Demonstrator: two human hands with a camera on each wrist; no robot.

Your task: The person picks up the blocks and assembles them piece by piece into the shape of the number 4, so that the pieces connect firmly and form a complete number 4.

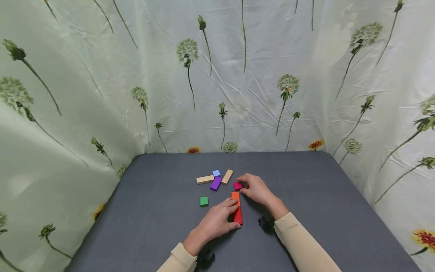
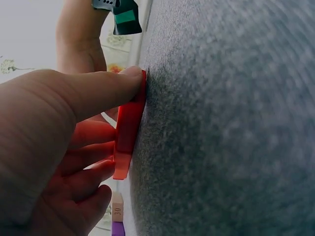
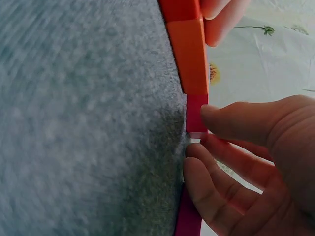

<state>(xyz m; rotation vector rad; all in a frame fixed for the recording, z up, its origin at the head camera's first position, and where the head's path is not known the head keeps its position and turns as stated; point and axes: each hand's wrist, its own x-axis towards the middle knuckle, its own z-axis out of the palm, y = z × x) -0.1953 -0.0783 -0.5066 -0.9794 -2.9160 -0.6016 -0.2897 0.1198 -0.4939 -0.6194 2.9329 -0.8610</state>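
A red block [image 1: 238, 217] and an orange block [image 1: 235, 195] lie end to end on the dark grey table. My left hand [image 1: 217, 220] grips this row, thumb at the red block's near end, fingers along the orange part. At the row's far end is a small crimson block [image 1: 238, 186]; my right hand [image 1: 257, 189] pinches it between thumb and index finger. In the right wrist view the crimson block [image 3: 196, 114] stands close to the orange block [image 3: 189, 56]; whether they touch, I cannot tell.
A green block [image 1: 204, 201] lies left of the row. Farther back are a purple block [image 1: 215, 184], a small blue block [image 1: 216, 173] and two light wooden blocks, one left [image 1: 205, 180], one right [image 1: 227, 176]. A flowered curtain [image 1: 163, 94] hangs behind the table.
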